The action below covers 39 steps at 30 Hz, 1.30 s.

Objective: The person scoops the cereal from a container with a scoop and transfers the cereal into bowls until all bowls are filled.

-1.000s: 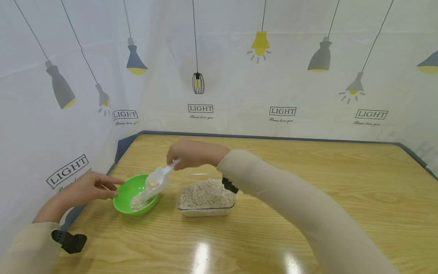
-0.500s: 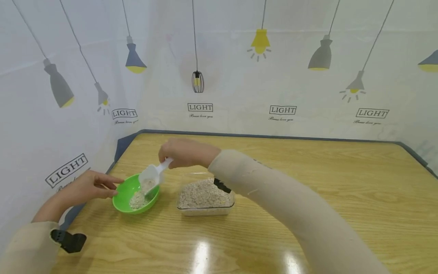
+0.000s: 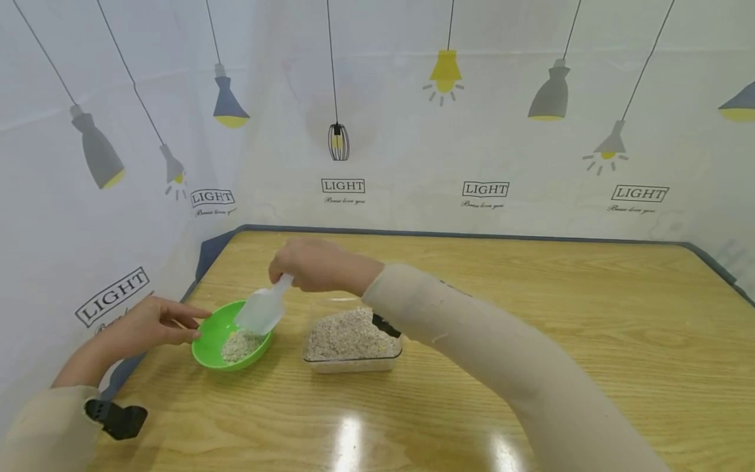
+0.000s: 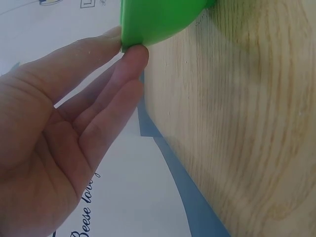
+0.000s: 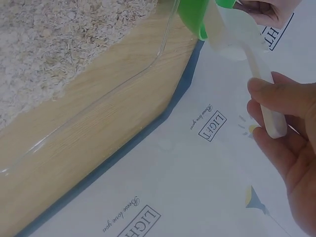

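The scoop (image 3: 260,311) has rolled over since the earlier head frames: its open side, which showed oats a second ago, now faces down, and its smooth back is turned up to the head camera. The right hand (image 3: 315,263) has shifted a little to the left with it, while the bowl (image 3: 215,326) has hardly moved. For the work in hand this suggests that the load has been tipped out, though with the scoop's inside turned away from the head camera and pale in the right wrist view, I cannot tell whether any flakes cling there. The right hand grips the scoop by its handle (image 5: 274,116), thumb on one side and fingers on the other. The left hand (image 3: 156,321) pinches the bowl's rim on its left side, with a fingertip against the outer wall in the left wrist view. The bowl sits on the table (image 3: 501,347) between the two hands, the scoop slanting down over its right side, and a small heap of oats (image 3: 240,346) lies inside, toward the near right. Just beyond the bowl to the right, apart from it and below the right wrist, stands a clear box (image 3: 354,367), well filled with more oats.
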### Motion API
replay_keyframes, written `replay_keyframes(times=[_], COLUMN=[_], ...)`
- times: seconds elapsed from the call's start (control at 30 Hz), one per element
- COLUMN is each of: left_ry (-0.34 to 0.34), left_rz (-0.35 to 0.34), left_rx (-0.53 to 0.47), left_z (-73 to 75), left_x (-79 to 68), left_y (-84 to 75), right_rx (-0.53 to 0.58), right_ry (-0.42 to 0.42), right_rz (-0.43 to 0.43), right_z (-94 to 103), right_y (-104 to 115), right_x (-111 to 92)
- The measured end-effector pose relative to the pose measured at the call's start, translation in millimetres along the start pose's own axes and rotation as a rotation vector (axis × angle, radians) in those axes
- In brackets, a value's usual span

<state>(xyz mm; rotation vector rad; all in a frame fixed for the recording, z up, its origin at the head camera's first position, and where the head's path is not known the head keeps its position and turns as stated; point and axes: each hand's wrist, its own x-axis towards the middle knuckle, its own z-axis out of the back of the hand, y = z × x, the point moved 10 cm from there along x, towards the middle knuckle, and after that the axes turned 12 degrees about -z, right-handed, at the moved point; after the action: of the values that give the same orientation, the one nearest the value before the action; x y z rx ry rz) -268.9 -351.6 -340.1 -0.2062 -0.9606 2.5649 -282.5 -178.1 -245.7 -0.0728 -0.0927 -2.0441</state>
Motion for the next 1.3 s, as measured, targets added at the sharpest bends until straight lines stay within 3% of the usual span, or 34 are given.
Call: replay_keyframes(times=[0.27,0.7,0.93,1.3], left_ry=[0.000,-0.043,-0.111,-0.132], left_rz=[0.017,0.084,0.038,-0.062], left_rx=[0.019,0.085,0.190,0.171], left_z=[1.7,6.0,14.8,7.4], left_x=[-0.7,-1.7,4.3,18.8], left_y=[0.5,-3.6,-17.2,-51.4], right_rx=[-0.019,0.109,0.131,0.138], right_ry=[-0.029,-0.047,-0.047,-0.111], right_rz=[0.005,-0.057,-0.107,-0.130], right_z=[1.2,11.0,20.1,33.1], right_y=[-4.5,-18.8,-28.7,-48.1], right_x=[-5.8,-23.2,-39.6,-69.0])
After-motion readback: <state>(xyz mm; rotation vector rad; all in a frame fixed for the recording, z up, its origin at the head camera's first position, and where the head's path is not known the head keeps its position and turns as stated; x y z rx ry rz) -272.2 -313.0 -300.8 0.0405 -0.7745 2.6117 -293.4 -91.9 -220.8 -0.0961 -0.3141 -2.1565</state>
